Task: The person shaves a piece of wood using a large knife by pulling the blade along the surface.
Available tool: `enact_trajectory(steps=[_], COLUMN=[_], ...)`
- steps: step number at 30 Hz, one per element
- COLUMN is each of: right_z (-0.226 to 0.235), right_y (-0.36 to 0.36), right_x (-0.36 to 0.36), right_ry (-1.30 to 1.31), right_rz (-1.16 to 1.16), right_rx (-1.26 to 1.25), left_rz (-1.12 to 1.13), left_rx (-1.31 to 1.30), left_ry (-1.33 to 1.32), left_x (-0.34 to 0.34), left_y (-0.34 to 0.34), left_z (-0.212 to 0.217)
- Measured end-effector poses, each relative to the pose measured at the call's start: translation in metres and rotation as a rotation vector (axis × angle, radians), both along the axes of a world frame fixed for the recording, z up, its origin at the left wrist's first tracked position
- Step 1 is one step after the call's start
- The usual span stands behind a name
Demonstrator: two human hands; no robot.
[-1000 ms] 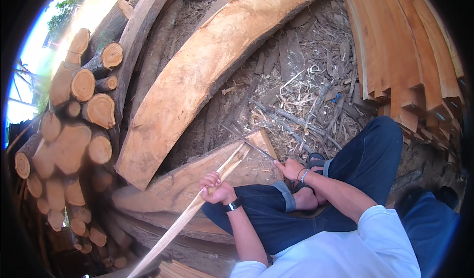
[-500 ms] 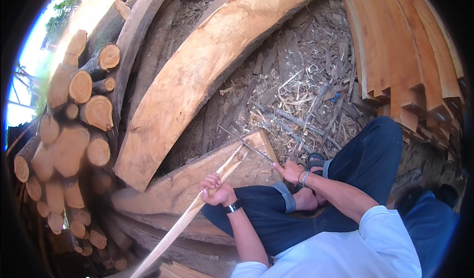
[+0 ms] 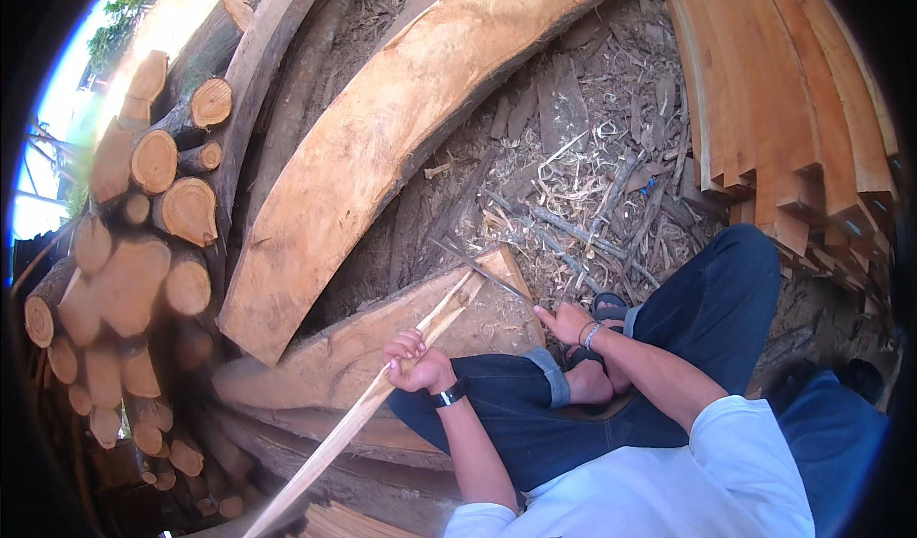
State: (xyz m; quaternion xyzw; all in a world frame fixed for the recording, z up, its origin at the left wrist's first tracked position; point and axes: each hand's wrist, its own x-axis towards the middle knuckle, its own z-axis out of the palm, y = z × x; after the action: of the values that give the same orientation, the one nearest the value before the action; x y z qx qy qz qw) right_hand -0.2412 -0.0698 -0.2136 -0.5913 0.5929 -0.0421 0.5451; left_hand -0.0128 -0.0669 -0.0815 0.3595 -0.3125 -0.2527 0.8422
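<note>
My left hand (image 3: 418,364) is closed around a long pale wooden strip (image 3: 339,438), which slants up from the lower left. The strip's far end looks split and lies over a thick wooden slab (image 3: 382,356). In my right hand (image 3: 570,324) is the grip of a long, thin-bladed knife (image 3: 492,278). Its blade points up and left, crossing close to the strip's far end; whether the two touch I cannot tell. My fingers hide the knife's handle.
Cut logs (image 3: 129,285) are piled at the left. A large curved plank (image 3: 353,165) spans the middle, with shavings and sticks (image 3: 592,194) on the ground beyond the slab. Stacked sawn boards (image 3: 774,89) stand at the right. Dark blue cloth (image 3: 831,442) shows at the lower right.
My right hand has shifted slightly right and up with the knife, and more of the blade's flat shows. The left hand keeps hold of the strip, almost unmoved.
</note>
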Motion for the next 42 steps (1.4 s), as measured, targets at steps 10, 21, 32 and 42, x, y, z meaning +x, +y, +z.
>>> enact_trajectory(steps=[10,21,32,42], right_z=[0.007,0.03,0.044,0.04], right_y=[-0.001,-0.002,-0.002,-0.004], right_x=[-0.001,0.007,0.006,0.004], right_ry=[-0.058,-0.124,-0.094,-0.113], right_rz=[-0.009,0.07,0.072,0.05], right_rx=[0.004,0.027,-0.004,0.027], left_rz=[-0.031,-0.25,-0.276,-0.27], left_rx=[-0.004,0.026,0.028,0.029], left_ry=[-0.009,-0.194,-0.208,-0.207], left_x=[0.001,-0.002,0.001,-0.002], left_y=[0.0,0.0,0.002,0.003], left_z=[0.002,0.006,0.005,0.005])
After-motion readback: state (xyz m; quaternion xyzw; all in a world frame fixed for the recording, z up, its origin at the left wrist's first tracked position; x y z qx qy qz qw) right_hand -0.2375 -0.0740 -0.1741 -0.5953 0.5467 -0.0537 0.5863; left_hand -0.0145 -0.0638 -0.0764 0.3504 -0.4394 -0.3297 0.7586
